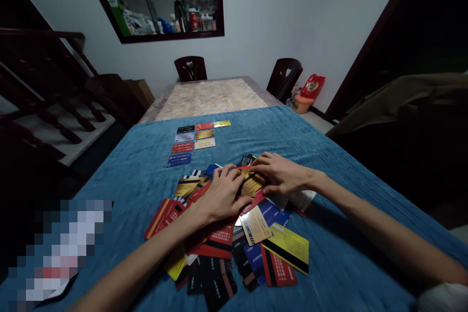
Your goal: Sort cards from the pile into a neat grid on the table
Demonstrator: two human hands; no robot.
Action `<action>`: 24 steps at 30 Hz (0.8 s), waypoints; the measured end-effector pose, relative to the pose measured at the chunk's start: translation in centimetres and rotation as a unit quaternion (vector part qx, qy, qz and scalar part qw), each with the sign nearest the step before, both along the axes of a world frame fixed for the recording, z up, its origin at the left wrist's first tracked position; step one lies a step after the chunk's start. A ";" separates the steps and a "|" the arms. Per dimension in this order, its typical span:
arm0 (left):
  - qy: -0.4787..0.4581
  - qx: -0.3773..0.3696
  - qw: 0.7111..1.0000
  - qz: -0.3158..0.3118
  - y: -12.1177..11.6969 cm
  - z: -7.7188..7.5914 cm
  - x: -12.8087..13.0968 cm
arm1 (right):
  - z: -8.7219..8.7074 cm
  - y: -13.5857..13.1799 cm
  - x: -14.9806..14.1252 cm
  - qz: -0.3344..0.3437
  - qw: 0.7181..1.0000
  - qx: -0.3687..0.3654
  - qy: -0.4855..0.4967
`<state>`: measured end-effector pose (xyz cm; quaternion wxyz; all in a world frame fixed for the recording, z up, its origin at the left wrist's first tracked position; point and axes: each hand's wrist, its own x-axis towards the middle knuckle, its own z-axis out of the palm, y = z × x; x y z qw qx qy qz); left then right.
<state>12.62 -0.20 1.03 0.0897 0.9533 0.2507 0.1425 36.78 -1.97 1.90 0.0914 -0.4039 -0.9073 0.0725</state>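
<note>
A loose heap of plastic cards in red, black, blue, yellow and gold lies on the blue cloth [120, 180]. My left hand [226, 192] rests palm down on the heap, its fingers apart and slightly bent over the cards. My right hand [281, 173] lies on the heap's right side, fingers spread, with the fingertips touching a gold card [253, 184] between the hands. Nearer me are a beige card [256, 225], a yellow card with a black stripe [288, 247] and a red card [278, 268]. The cards under my palms are hidden.
Beyond the heap, several cards lie in short rows, among them a blue card [179, 159] and a yellow card [222, 124]. A pixelated object [69, 248] is at the left. Chairs [190, 68] stand around the table, and a red bag [313, 87] sits by the wall.
</note>
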 end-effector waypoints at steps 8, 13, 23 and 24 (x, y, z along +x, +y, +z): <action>-0.001 0.004 1.000 0.003 -0.1 -0.2 0.1 | -0.2 0.2 -0.3 0.005 0.999 0.023 -0.022; -0.001 0.008 1.000 0.018 0.0 -0.3 0.1 | 0.0 0.1 -1.0 0.038 0.997 0.053 -0.031; 0.011 -0.038 0.999 0.001 0.2 0.9 -0.3 | -0.2 0.0 -1.2 0.076 0.992 0.103 -0.020; 0.009 -0.040 0.999 0.000 0.3 1.0 -0.3 | -0.2 0.0 -1.2 0.080 0.991 0.105 -0.014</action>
